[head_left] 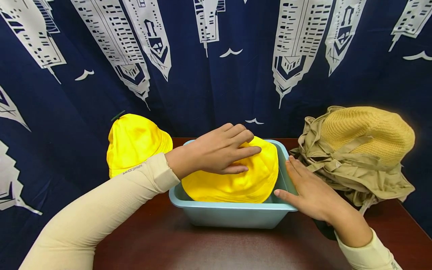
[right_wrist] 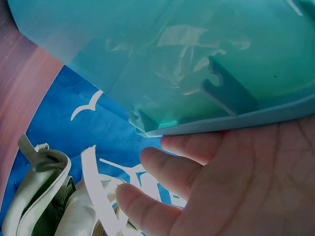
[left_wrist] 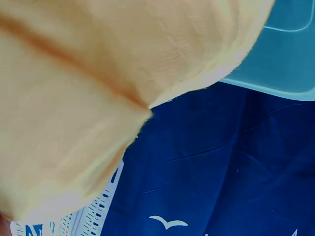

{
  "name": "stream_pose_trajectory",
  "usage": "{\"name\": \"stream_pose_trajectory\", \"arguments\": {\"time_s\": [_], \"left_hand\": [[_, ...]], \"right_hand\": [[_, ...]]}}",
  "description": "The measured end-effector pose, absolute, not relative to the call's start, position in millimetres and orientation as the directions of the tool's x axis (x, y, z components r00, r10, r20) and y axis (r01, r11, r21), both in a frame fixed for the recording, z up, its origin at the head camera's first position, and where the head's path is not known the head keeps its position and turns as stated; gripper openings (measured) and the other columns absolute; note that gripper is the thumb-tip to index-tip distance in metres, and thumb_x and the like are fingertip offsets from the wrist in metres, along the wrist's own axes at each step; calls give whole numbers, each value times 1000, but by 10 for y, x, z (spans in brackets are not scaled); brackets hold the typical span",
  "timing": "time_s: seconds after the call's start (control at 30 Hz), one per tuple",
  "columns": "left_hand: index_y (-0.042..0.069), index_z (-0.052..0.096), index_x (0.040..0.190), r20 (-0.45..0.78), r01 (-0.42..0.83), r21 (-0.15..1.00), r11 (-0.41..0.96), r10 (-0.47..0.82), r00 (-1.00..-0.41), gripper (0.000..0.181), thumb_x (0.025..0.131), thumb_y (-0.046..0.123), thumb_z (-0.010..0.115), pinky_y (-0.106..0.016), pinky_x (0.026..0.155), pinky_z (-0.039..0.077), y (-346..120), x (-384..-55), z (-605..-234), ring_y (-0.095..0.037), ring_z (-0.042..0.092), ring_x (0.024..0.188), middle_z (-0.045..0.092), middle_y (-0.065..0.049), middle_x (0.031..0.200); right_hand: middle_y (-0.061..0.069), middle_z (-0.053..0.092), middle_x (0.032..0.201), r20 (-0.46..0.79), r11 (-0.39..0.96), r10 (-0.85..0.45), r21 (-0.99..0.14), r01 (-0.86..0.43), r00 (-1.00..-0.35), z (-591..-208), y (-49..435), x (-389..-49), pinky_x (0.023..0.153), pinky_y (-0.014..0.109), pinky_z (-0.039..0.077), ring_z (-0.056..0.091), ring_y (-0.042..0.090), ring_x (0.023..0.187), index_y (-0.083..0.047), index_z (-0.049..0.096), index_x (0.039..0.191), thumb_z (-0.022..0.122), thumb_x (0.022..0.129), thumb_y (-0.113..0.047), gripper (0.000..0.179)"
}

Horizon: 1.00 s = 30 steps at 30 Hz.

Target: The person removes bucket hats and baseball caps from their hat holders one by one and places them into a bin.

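A yellow brimmed cloth hat [head_left: 233, 185] lies in a light blue plastic basin [head_left: 236, 215] on the table. Over the hat's top is my left hand [head_left: 224, 150], its fingers spread and slightly bent; the underside of that hand is hidden. My right hand [head_left: 308, 191] rests against the basin's right rim with straight fingers, the thumb pointing inward above the front corner. In the right wrist view, the fingers [right_wrist: 174, 174] lie flat along the outside of the basin rim [right_wrist: 256, 118]. Cream sleeve [left_wrist: 74, 98] fills much of the left wrist view, so the left fingers are hidden there.
Another yellow hat [head_left: 135, 142] stands behind my left forearm. To the right of the basin, a straw-coloured knit hat [head_left: 368, 131] sits with crumpled khaki cloth hats [head_left: 378, 183]. A navy curtain [head_left: 216, 93] with white building prints hangs behind the dark red table [head_left: 202, 247].
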<state>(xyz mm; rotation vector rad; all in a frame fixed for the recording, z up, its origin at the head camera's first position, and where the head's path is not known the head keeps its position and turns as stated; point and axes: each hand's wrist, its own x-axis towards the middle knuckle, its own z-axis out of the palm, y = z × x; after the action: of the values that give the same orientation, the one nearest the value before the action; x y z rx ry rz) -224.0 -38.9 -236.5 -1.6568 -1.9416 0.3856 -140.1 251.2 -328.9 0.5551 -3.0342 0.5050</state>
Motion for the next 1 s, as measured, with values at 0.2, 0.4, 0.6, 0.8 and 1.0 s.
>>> {"name": "stream_pose_trajectory", "arguments": {"time_s": [0.2, 0.4, 0.6, 0.8, 1.0], "left_hand": [[19, 52, 144, 149, 827, -542, 149, 986, -80, 53, 102, 48, 39, -36, 91, 41, -386, -2220, -2419, -28, 44, 115, 53, -10, 129], [18, 53, 143, 147, 832, -543, 111, 988, -36, 52, 101, 48, 40, -34, 88, 42, -374, -2162, -2455, -27, 45, 114, 53, -9, 127], [19, 53, 143, 133, 835, -543, 91, 991, -21, 52, 101, 47, 42, -33, 87, 42, -343, -2166, -2494, -25, 45, 112, 52, -8, 125], [21, 48, 147, 9, 806, -588, 71, 997, -81, 54, 100, 48, 42, -33, 84, 40, -348, -2272, -2596, -25, 43, 117, 50, -7, 132], [20, 45, 148, -49, 793, -604, 82, 989, -140, 57, 100, 50, 42, -33, 83, 40, -382, -2416, -2710, -25, 42, 118, 48, -8, 132]], "right_hand": [[20, 6, 164, 68, 884, -335, -322, -339, -940, -3298, 2509, -1396, 111, 64, 21, 11, 41, 149, 3, 14, 156, 51, 94, -64, 98], [20, 7, 164, 77, 883, -340, -315, -347, -937, -3297, 2500, -1395, 111, 63, 22, 12, 41, 148, 3, 15, 156, 49, 94, -65, 98], [21, 8, 163, 99, 881, -345, -310, -358, -934, -3294, 2505, -1394, 111, 63, 23, 12, 40, 149, 5, 19, 155, 49, 94, -65, 98], [20, 8, 164, 94, 879, -344, -317, -356, -934, -3315, 2499, -1402, 111, 63, 22, 13, 40, 149, 6, 19, 155, 49, 94, -65, 98], [21, 8, 164, 96, 880, -344, -313, -357, -934, -3316, 2499, -1402, 111, 63, 23, 13, 40, 149, 6, 18, 155, 49, 95, -64, 97]]}}
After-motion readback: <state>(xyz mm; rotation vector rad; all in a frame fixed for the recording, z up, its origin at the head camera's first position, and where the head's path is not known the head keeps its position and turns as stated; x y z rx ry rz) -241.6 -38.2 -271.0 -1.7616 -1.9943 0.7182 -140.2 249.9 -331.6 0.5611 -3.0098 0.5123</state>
